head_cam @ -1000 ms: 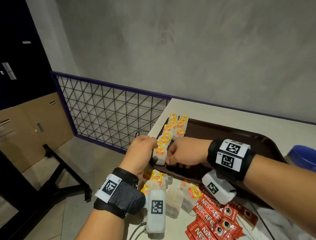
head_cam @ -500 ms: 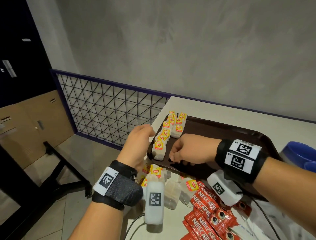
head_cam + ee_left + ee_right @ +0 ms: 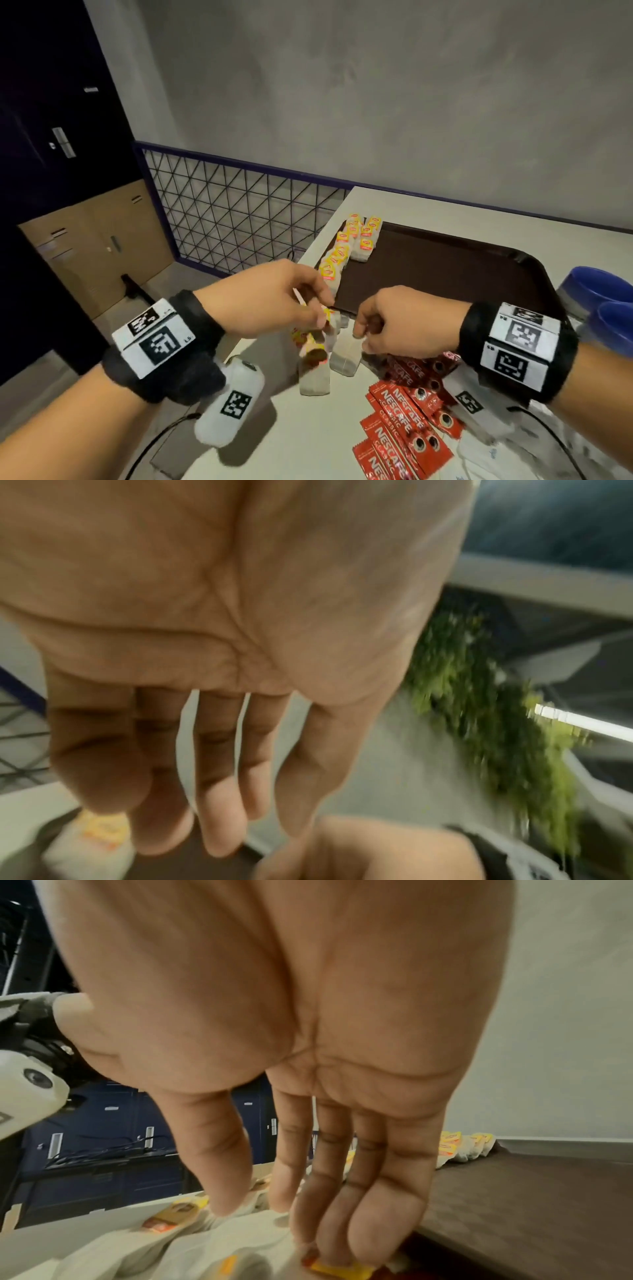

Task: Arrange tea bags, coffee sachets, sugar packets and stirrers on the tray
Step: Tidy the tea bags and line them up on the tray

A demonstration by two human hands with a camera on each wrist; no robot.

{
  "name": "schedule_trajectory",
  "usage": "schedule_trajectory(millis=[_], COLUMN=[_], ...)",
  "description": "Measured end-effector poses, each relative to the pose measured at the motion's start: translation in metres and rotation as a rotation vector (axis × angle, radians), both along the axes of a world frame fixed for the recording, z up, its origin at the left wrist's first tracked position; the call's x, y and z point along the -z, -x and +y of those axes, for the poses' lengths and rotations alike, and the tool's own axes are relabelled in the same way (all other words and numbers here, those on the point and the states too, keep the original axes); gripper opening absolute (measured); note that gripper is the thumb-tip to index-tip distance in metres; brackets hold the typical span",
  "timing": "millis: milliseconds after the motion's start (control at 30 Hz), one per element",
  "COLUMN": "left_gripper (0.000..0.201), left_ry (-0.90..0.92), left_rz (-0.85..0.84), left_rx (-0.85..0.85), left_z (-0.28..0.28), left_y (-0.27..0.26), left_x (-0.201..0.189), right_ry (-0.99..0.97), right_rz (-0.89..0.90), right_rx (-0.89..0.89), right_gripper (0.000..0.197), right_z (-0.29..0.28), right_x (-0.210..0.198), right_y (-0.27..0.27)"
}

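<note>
Hands [image 3: 274, 301] above loose tea bags [image 3: 313, 373]

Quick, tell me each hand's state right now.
Left hand: open, fingers relaxed, holding nothing, above the loose tea bags.
Right hand: fingers straight, reaching down onto the loose tea bags; no grip on anything shows.

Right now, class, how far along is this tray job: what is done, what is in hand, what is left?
Done: a double row of tea bags lies along the left edge of the tray. In hand: the left hand and right hand are at the loose tea bags on the table. Left: those bags and the coffee sachets; sugar and stirrers cannot be made out.
</note>
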State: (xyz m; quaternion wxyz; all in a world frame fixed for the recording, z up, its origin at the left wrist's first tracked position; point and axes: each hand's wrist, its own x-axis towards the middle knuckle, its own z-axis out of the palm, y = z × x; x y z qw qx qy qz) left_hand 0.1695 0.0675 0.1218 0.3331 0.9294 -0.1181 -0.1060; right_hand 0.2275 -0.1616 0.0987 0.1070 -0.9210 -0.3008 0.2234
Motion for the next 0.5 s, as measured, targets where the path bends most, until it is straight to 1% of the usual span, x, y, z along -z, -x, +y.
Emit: schedule_trajectory(millis=[100, 167, 200, 233, 267, 367, 400, 433, 500], left_gripper=[0.059, 0.08, 0.085, 0.086, 0.082, 0.053, 0.045, 0.041, 0.039], left_ry=[-0.279, -0.377, -0.41, -0.439, -0.471, -0.549, -0.556, -0.558, -0.533], left_rz=[0.026, 0.032, 0.038, 0.044, 0.05, 0.052, 0.052, 0.057, 0.064], left_rx=[-0.044, -0.071, -0.084, -0.092, -0.095, -0.09, -0.089, -0.088, -0.107], left_z=[0.004, 0.004, 0.003, 0.002, 0.0, -0.007, -0.008, -0.009, -0.009], left_y=[0.005, 0.006, 0.006, 0.006, 0.005, 0.0, -0.002, -0.005, -0.009], left_x=[0.015, 0.024, 0.027, 0.03, 0.032, 0.036, 0.036, 0.036, 0.037], right_ry=[-0.012, -0.054, -0.074, -0.091, -0.108, -0.166, -0.182, -0.19, -0.166], right_rz=[-0.041, -0.053, -0.06, -0.068, -0.072, -0.053, -0.042, -0.029, -0.006], right_rx=[-0.028, -0.016, -0.004, 0.007, 0.019, 0.049, 0.046, 0.038, 0.013], right_gripper=[0.022, 0.021, 0.02, 0.018, 0.018, 0.018, 0.022, 0.03, 0.055], right_z=[0.012, 0.02, 0.024, 0.028, 0.031, 0.04, 0.042, 0.044, 0.046], right_x=[-0.002, -0.003, -0.002, -0.001, 0.0, 0.003, 0.003, 0.004, 0.006], right_y=[0.001, -0.002, -0.004, -0.007, -0.009, -0.012, -0.01, -0.007, -0.001])
